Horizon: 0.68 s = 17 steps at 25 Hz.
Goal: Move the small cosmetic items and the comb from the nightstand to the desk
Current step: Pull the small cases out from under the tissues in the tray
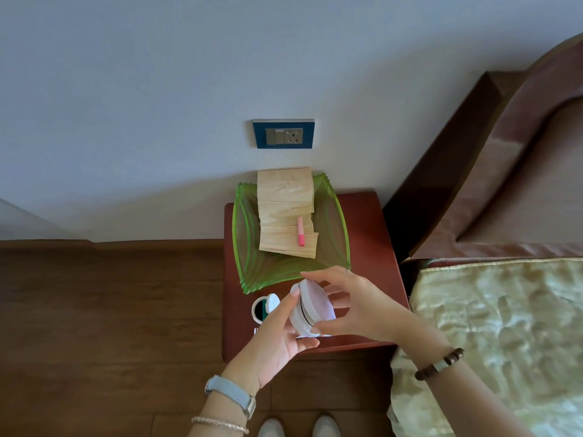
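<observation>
I stand at the front edge of the nightstand (pixel 372 234), a small red-brown surface hemmed in by the wall behind it and the bed (pixel 492 326) tight against its right side. To the left there is only open wooden floor (pixel 110 310). A green tray (pixel 243 247) fills most of the back of the surface, with folded paper (pixel 284 209) and a pink stick (pixel 300 231) lying in it, so bare room is left only along the right strip and the front.

My left hand (pixel 277 335) reaches up from below, palm turned inward, fingers and thumb closed on the white round case (pixel 312 305), which sits tilted on edge above the front of the surface. My right hand (pixel 353 302) comes in from the bed side, fingers curled over the case's top and far rim, gripping it too. A small open white jar (pixel 263 307) stands just left of my left hand, near the tray's front corner.
</observation>
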Each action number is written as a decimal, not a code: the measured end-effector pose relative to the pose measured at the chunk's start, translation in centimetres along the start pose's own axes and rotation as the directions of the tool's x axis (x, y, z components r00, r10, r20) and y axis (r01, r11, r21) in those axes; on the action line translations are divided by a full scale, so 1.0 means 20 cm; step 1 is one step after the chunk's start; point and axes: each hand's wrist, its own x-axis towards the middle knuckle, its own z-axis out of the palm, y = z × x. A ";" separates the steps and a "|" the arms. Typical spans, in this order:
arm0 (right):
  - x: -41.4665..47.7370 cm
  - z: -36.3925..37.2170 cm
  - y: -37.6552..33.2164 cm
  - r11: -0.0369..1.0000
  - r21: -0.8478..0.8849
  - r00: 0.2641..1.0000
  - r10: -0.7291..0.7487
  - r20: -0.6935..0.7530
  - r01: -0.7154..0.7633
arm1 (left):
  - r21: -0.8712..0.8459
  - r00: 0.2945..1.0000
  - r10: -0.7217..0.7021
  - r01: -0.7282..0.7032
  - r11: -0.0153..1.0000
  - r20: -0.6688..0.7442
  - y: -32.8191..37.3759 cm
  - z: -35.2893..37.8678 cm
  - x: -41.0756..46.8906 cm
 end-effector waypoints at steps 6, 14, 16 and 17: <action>-0.08 0.08 0.12 0.987 0.032 0.987 0.157 -0.034 -0.156 | -0.152 0.917 -0.167 0.119 0.981 -0.362 -0.10 -0.01 0.07; -0.09 0.19 0.28 0.881 0.321 0.900 0.410 -0.148 -0.348 | -0.151 0.892 -0.124 0.064 0.986 -0.434 -0.22 -0.07 0.13; -0.08 0.20 0.29 0.822 0.422 0.863 0.480 -0.156 -0.381 | -0.066 0.896 -0.072 0.049 0.997 -0.438 -0.25 -0.08 0.15; -0.07 0.21 0.29 0.794 0.470 0.849 0.505 -0.156 -0.386 | -0.027 0.898 -0.041 0.033 0.999 -0.437 -0.26 -0.08 0.16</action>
